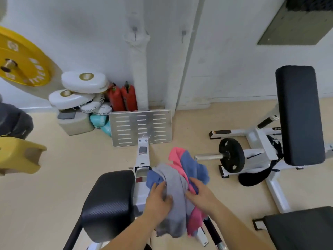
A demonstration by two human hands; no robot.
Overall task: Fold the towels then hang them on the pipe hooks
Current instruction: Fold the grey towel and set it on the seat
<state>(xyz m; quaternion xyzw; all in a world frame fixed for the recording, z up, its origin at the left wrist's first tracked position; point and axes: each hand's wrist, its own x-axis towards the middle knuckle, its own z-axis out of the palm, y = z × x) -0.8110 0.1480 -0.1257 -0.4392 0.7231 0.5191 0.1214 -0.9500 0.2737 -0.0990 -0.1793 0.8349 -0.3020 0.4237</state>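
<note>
Head view: both forearms reach forward and down from the lower edge. The left hand [158, 197], palm down with fingers curled, grips the grey towel [175, 199]; the right hand [202, 193], likewise curled, clutches the bundle where grey meets the pink towel [195, 218]. A blue towel [193, 167] bunches at the top. The crumpled, unfolded heap sits over the white machine frame [143, 159], just right of a black seat pad [108, 201]. Two wall hooks [134, 32] show beside the white wrapped pipe [138, 73], well above the towels.
</note>
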